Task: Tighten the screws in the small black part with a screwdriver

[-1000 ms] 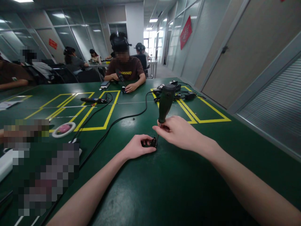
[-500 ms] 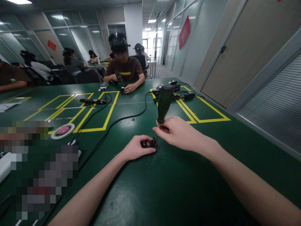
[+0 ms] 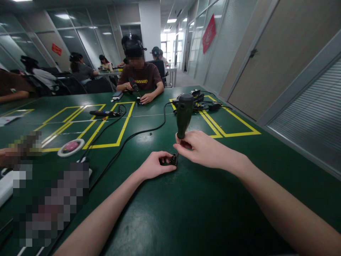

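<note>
My left hand (image 3: 157, 165) rests on the green table and pinches a small black part (image 3: 173, 159) with a short round post on top; its exact kind is too small to make out. Above it, a screwdriver (image 3: 184, 115) with a thick dark green handle stands nearly upright. The thumb and fingers of my right hand (image 3: 195, 147) close around its shaft, just under the handle. The tip reaches down at the right side of the black part; whether it touches is hard to see.
Across the green table (image 3: 226, 199), a co-worker (image 3: 141, 76) holds an electric screwdriver (image 3: 134, 85). Black cables and adapters (image 3: 198, 103) lie beyond my right hand. A black cord (image 3: 133, 135) crosses the table. At left are a white tape roll (image 3: 71, 148) and another handheld tool (image 3: 102, 113).
The screwdriver handle has shifted slightly left and leans less. Both hands keep their grips almost in place. The whole view has moved a little.
</note>
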The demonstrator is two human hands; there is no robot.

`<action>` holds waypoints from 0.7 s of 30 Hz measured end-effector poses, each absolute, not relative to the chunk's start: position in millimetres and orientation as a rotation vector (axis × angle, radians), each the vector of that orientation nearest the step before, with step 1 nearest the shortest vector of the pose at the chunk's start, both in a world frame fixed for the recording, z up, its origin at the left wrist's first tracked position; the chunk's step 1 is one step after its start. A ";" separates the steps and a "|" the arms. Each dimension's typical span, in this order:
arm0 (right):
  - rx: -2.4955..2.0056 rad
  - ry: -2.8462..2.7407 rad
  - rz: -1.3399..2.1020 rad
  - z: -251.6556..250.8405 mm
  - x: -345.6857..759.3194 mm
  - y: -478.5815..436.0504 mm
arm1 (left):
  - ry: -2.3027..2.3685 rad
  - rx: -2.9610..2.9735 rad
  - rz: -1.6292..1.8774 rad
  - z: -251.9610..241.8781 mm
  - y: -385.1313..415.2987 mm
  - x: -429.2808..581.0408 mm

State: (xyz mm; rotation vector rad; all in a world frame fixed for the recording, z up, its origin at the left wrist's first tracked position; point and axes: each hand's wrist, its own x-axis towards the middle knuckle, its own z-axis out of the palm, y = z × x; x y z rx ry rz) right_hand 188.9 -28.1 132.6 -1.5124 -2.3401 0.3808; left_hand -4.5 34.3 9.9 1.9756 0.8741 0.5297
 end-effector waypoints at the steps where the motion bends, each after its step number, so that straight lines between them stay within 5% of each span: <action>1: -1.505 -2.343 0.382 132.5 189.4 -28.0 | 0.874 1.976 0.529 10.2 34.3 -4.5; 21: -1.481 -2.212 0.382 134.7 196.0 -26.8 | 0.857 1.948 0.513 8.9 35.0 -4.8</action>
